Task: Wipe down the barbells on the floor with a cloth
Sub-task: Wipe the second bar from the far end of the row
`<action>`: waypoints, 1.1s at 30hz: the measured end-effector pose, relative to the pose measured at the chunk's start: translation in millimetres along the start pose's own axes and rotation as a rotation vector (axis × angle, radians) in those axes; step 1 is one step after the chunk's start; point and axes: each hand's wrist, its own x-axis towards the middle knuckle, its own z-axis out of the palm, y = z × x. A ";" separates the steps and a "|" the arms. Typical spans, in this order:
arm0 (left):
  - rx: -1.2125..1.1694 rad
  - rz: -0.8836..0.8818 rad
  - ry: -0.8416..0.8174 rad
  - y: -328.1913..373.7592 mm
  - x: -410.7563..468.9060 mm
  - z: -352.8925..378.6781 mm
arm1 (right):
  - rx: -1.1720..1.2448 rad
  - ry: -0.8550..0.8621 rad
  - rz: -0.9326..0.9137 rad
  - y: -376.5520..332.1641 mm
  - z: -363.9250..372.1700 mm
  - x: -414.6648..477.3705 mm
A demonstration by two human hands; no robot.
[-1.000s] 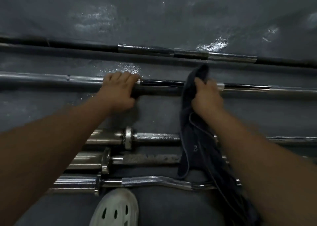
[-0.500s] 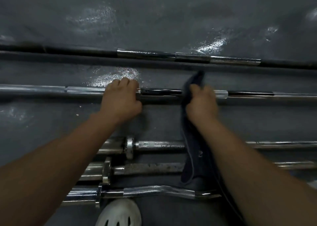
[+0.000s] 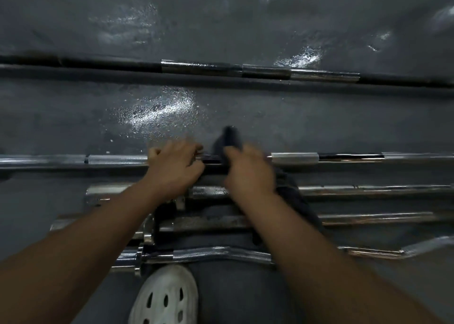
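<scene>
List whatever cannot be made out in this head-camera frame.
Head view only.
The wiped barbell: ends cut off by both side edges; middle covered by the left hand and right hand.
The right hand: motion-blurred, fingertips unreadable.
The cloth: lower part hidden behind the right forearm.
The shoe: cut off by the bottom edge.

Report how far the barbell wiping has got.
Done: nothing shows plainly as wiped. In hand: the left hand grips the long chrome barbell while the right hand wraps the dark cloth round it. Possibly left: the far black barbell and three near bars.
</scene>
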 end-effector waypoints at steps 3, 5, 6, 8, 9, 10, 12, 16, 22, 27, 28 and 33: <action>-0.028 0.039 0.050 -7.6 -11.5 2.4 | 0.025 0.017 -0.177 -25.6 7.5 -8.1; -0.008 0.065 0.052 -11.0 -10.2 2.4 | -0.014 -0.016 -0.162 6.6 0.2 -0.3; 0.030 0.079 0.048 -12.0 -8.9 1.8 | -0.012 -0.026 -0.102 29.3 -5.4 4.3; 0.107 0.109 0.058 -12.6 -5.0 0.2 | 0.037 0.005 0.083 74.8 -23.2 10.7; 0.131 0.114 0.064 -12.6 0.0 -1.8 | 0.042 0.037 0.168 90.7 -30.4 12.7; 0.146 0.112 0.061 -12.1 8.8 -6.9 | 0.031 0.053 0.222 97.4 -33.4 16.4; 0.152 0.064 0.027 -8.2 32.6 -22.3 | 0.010 0.031 0.207 73.4 -28.3 28.4; 0.106 -0.029 0.061 -2.2 53.1 -38.9 | 0.026 -0.017 -0.147 9.8 -10.8 43.0; 0.360 0.103 0.113 -27.4 48.2 -24.3 | 0.013 0.159 0.210 110.3 -35.8 63.9; 0.324 0.021 0.004 -20.9 100.1 -61.6 | 0.051 0.077 -0.110 14.8 -13.2 79.6; 0.314 0.013 -0.007 -23.9 106.3 -67.5 | 0.039 0.055 -0.199 7.8 -13.4 81.7; 0.397 0.107 0.145 -40.5 96.2 -59.5 | 0.034 0.184 -0.015 105.3 -43.3 95.7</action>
